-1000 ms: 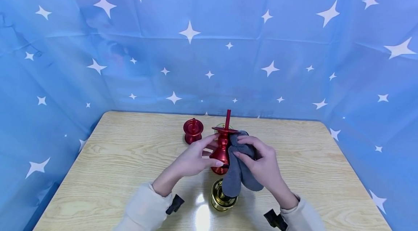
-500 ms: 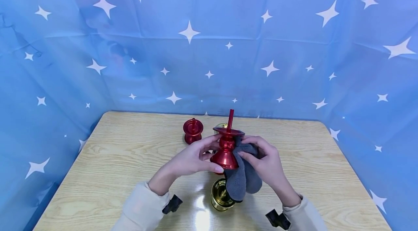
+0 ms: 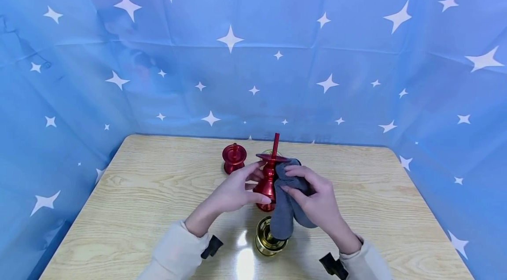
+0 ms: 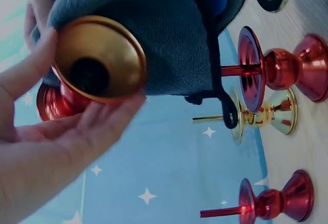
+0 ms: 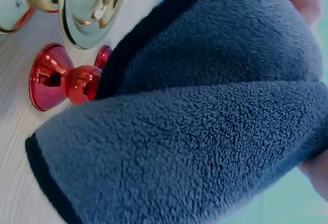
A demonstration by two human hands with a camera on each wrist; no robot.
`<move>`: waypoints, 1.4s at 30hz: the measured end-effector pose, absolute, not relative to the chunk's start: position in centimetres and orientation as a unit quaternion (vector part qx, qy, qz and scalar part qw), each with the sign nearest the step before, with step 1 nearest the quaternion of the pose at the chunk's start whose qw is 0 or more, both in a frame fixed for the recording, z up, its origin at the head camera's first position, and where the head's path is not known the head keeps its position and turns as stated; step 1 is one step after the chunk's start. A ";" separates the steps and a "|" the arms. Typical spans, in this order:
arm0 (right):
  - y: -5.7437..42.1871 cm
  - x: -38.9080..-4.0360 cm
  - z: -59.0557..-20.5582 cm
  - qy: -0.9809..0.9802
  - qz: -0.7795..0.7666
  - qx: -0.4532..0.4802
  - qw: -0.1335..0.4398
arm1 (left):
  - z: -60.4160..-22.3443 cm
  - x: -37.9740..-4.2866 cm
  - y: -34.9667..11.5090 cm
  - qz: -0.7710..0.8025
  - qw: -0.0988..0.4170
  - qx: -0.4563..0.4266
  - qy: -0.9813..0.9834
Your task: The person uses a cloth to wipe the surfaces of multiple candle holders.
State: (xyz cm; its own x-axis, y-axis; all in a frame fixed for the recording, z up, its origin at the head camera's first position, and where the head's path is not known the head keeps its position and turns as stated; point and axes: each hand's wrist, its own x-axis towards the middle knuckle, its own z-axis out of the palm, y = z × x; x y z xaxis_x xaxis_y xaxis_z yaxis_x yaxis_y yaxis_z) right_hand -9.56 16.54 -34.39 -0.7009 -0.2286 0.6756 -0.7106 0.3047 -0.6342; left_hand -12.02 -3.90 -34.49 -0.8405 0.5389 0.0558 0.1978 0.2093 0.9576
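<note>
Head view: I see the red candlestick (image 3: 268, 178) shifted slightly left from half a second ago, held above the bench (image 3: 158, 192) short of its far edge; the gray cloth (image 3: 283, 214) rose slightly beside it, so I judge the cloth work unfinished. Right hand (image 3: 318, 196) pinches the cloth.

Left wrist: left hand (image 4: 77, 142) curls around the candlestick, its hollow base (image 4: 115, 49) toward me.

Right wrist: cloth hides most of that grip.

Bright head view with white glare on the tabletop (image 3: 158, 178), softer bluish wrist views
</note>
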 end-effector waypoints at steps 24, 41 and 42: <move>17.7 -9.9 -35.3 -0.745 0.557 0.320 0.183 | -33.1 -12.3 -4.4 0.663 0.172 0.193 0.703; 22.4 -10.3 -32.3 -0.762 0.558 0.253 0.211 | -36.2 -12.2 -8.9 0.683 0.177 0.231 0.670; 22.9 -10.3 -32.3 -0.770 0.552 0.238 0.213 | -36.7 -12.1 -9.3 0.682 0.178 0.230 0.671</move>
